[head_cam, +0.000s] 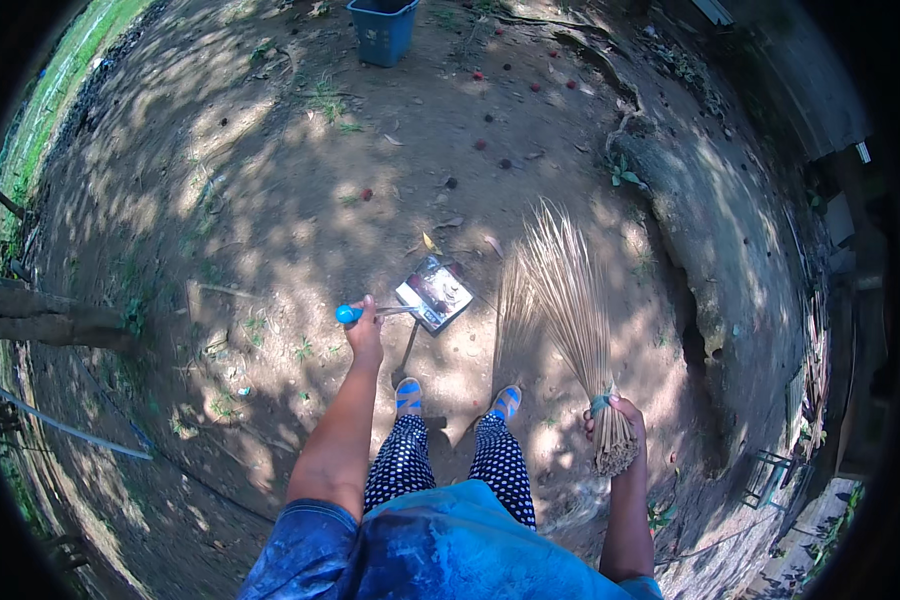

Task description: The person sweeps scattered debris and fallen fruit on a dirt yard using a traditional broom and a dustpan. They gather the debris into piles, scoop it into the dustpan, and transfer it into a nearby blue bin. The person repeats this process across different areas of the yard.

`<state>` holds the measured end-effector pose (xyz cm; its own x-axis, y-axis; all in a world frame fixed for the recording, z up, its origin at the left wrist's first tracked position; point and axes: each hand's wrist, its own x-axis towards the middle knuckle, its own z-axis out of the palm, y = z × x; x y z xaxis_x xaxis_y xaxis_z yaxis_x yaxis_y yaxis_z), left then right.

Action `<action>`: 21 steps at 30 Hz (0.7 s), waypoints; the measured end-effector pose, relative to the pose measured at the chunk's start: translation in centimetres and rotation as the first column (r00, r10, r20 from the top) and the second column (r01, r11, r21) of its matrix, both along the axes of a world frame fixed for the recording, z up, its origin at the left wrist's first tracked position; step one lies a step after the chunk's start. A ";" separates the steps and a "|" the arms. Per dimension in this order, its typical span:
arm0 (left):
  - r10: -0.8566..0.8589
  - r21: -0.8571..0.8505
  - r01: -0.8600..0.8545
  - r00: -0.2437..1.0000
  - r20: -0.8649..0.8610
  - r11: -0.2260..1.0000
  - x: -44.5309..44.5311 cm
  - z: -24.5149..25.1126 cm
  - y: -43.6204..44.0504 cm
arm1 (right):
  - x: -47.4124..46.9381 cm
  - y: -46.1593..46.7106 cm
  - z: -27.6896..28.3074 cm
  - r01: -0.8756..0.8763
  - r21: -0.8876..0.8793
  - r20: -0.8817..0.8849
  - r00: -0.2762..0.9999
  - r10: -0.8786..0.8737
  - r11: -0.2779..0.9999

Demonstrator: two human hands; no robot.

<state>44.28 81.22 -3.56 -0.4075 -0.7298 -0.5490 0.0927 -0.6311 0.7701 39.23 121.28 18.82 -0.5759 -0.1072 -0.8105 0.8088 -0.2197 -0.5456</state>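
Observation:
My left hand point(364, 336) is closed round the rod of a dustpan near its blue knob-like end point(348, 314). At the rod's far end, in front of my feet, is the small box-like dustpan point(435, 295), with dark and reddish bits in it. In my right hand point(625, 420) I grip a stick broom point(570, 300) of thin dry ribs by its bound butt end. A greenish tie goes round the bundle beside my fingers. The bristles fan out forward and cast a shadow on the ground to their left.
A blue plastic bin point(384, 34) stands at the top. Red and dark round fruits point(481, 144) lie scattered on the dirt. To the right runs a raised earth or rock edge point(690, 300) with a dark gap. A wooden post point(52, 313) and a pale hose point(60, 426) are at the left.

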 end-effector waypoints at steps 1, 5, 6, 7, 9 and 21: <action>0.058 0.013 -0.059 0.998 0.010 0.998 0.1 0.4 -0.2 | -0.9 0.2 0.0 0.008 0.023 -0.020 1.000 -0.007 1.000; 0.193 0.075 -0.194 0.981 0.011 0.978 0.3 2.6 -0.5 | -7.5 0.7 -3.0 -0.107 0.059 -0.081 0.990 0.111 0.993; 0.193 0.079 -0.193 0.981 0.002 0.978 0.5 2.2 -0.6 | -9.4 0.2 -4.5 -0.142 0.094 -0.105 0.983 0.152 0.985; 0.197 0.082 -0.196 0.980 0.003 0.977 0.3 2.2 -0.4 | -11.2 -0.1 -6.2 -0.172 0.132 -0.126 0.974 0.189 0.976; 0.208 0.086 -0.208 0.978 0.009 0.974 -0.3 2.0 0.2 | -14.0 -1.0 -8.9 -0.240 0.220 -0.129 0.954 0.272 0.946; 0.330 0.029 -0.337 0.935 0.131 0.941 -4.9 2.7 6.3 | -17.6 2.2 -4.0 -0.941 -0.024 0.099 0.334 0.937 0.338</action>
